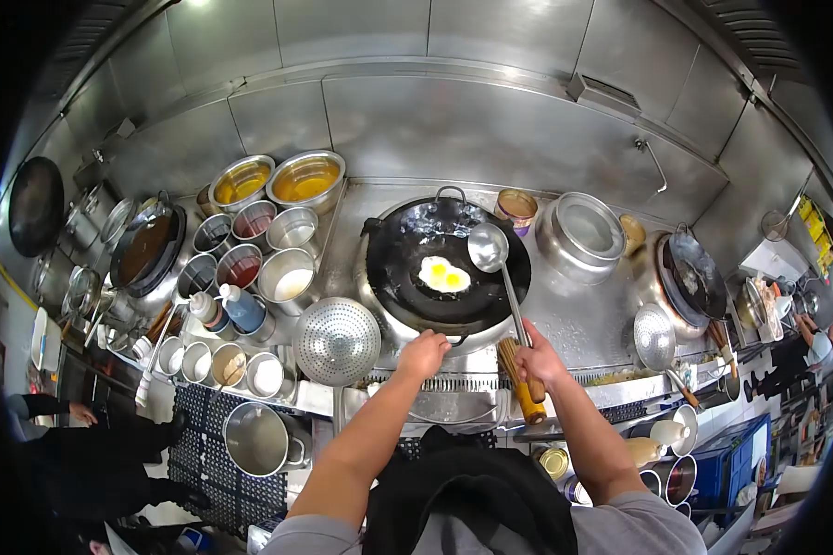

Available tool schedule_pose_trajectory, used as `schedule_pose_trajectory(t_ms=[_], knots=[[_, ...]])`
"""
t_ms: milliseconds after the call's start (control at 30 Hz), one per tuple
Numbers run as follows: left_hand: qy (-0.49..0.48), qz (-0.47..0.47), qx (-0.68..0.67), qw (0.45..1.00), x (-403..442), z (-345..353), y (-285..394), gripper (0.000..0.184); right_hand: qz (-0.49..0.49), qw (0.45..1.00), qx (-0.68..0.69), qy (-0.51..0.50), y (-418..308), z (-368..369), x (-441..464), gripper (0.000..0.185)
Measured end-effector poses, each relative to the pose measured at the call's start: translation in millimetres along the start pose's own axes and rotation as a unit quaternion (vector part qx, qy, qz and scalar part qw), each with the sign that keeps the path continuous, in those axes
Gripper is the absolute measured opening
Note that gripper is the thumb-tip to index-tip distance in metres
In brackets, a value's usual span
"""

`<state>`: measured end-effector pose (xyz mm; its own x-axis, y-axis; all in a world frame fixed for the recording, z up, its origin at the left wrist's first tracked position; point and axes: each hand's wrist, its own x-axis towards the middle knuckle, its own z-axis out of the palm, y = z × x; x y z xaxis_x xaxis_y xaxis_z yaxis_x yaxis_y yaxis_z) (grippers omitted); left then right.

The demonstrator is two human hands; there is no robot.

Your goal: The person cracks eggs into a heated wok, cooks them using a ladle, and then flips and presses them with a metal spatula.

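Two fried eggs (442, 275) with joined whites and yellow yolks lie in the middle of a black wok (400, 268) on the burner. My left hand (423, 355) is closed at the wok's near rim, its fingers on the small loop handle there. In my right hand (541, 357) is a long steel ladle (488, 247), gripped near its wooden end. The ladle's bowl hangs over the wok's right side, just beyond the eggs. A bamboo brush (509, 365) with a yellow-wrapped end lies beside my right hand.
To the left are a perforated strainer (337, 341), several seasoning pots, squeeze bottles (242, 307) and two bowls of yellow liquid (307, 180). A large steel pot (580, 238) and another wok (697, 276) stand right. People are at both sides; one person's hand (82, 413) shows at left.
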<state>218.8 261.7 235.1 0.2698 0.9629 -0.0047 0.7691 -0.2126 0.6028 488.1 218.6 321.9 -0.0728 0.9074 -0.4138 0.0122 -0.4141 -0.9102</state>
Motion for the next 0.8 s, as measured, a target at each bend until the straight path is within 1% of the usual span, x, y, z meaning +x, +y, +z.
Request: schedule_pose_trajectory(t_ms=[33,67,133,233,300,367,533,633,700,767,800], knots=[[-0.004,0.008,0.007,1.0,0.4,1.4,-1.4,0.023,0.001,1.0,-0.009,-0.002,0.5,-1.0,3.3,0.082],[0.02,0.023,0.007,1.0,-0.3,4.1,-2.4,0.023,0.001,1.0,-0.016,-0.003,1.4,-2.2,6.3,0.082],[0.016,0.037,0.007,0.999,-0.9,-4.1,3.7,0.022,0.004,0.999,-0.037,0.002,4.4,-2.9,11.9,0.082],[0.019,0.049,0.005,0.999,-5.3,-7.9,16.6,0.021,-0.002,0.995,-0.103,0.006,8.5,-4.4,19.9,0.087],[0.029,0.049,-0.002,0.998,-8.0,-8.5,25.1,0.021,-0.044,0.983,-0.178,0.024,39.0,-11.5,47.6,0.086],[0.028,0.048,0.001,0.998,-6.5,-6.3,28.5,0.022,-0.063,0.973,-0.221,0.031,47.4,-12.4,55.7,0.085],[0.007,0.046,0.01,0.999,-5.9,-10.1,36.7,0.026,-0.054,0.966,-0.251,0.032,32.7,18.4,56.5,0.086],[0.012,0.048,0.012,0.999,-5.4,-11.1,37.7,0.025,-0.005,0.972,-0.232,0.038,16.1,42.7,53.9,0.083],[0.011,0.046,0.019,0.999,-6.0,-12.2,38.0,0.025,0.018,0.996,-0.092,0.001,11.4,56.8,58.2,0.084],[0.008,0.036,0.021,0.999,-6.4,-11.5,36.9,0.024,0.044,0.998,0.026,-0.042,10.3,65.2,67.8,0.085],[0.007,0.031,0.022,0.999,-7.0,-12.2,37.4,0.024,0.06,0.989,0.111,-0.075,5.4,67.3,67.9,0.087]])
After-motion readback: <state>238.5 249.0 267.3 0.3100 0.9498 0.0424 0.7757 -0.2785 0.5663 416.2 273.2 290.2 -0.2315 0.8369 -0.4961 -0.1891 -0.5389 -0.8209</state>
